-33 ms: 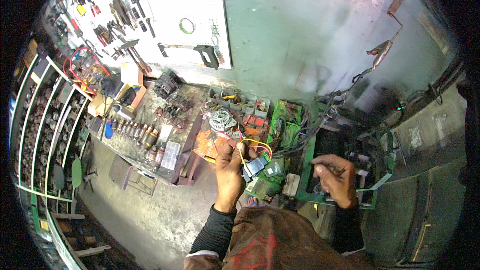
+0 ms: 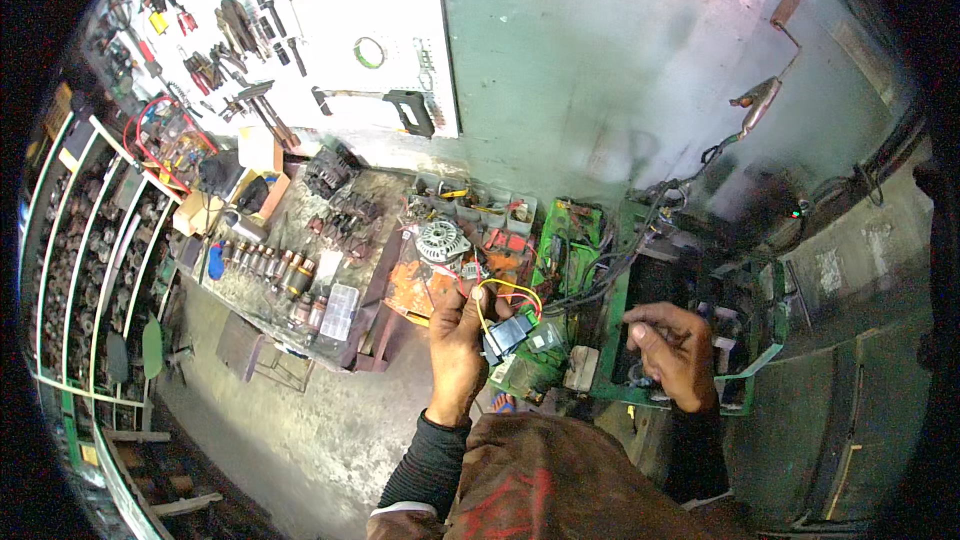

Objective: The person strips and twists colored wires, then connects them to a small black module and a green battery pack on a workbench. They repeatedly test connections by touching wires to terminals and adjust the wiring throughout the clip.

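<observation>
My left hand (image 2: 458, 350) is closed, pinching coloured wires between thumb and fingers. The yellow and red wires (image 2: 520, 288) loop over to a dark, box-shaped electrical part (image 2: 508, 337), which hangs beside my fingers. My right hand (image 2: 672, 355) is curled apart from it, in front of a green metal frame (image 2: 612, 360). Whatever its fingers hold, if anything, cannot be made out. Just beyond my left hand, a round silver alternator housing (image 2: 441, 239) lies on the orange-stained bench end (image 2: 408, 285).
Green cases (image 2: 570, 230) and small parts bins (image 2: 515, 212) stand at the back. Dark cables (image 2: 600, 285) run to the wall on the right. Cylindrical parts and a clear organizer box (image 2: 340, 310) sit on the left workbench. Tools hang on a white board (image 2: 330, 30).
The view has shifted very slightly. Both hands keep the same grip and place.
</observation>
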`<state>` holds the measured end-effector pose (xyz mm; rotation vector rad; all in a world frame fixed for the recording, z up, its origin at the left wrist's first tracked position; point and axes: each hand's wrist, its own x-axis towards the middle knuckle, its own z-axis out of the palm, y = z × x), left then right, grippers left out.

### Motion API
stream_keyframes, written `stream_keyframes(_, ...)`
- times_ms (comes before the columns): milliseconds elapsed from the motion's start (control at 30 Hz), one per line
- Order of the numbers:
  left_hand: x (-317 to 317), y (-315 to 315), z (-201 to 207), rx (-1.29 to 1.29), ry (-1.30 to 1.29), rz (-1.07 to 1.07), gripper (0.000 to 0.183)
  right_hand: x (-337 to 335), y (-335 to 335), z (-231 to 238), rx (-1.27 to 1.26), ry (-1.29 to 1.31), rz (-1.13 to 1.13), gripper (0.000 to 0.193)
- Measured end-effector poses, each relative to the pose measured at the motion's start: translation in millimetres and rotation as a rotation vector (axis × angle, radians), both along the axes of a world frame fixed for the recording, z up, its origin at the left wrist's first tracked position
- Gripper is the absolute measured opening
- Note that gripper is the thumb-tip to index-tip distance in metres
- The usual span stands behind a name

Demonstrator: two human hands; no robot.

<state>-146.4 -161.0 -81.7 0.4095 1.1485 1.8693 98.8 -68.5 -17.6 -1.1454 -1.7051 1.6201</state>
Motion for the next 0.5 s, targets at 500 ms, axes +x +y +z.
stream_keyframes(500,9.5,-17.8,-3.1,-0.088,0.128,-0.423,0.024,-76.9,35.5,-1.6,0.159,0.028,0.377,0.024)
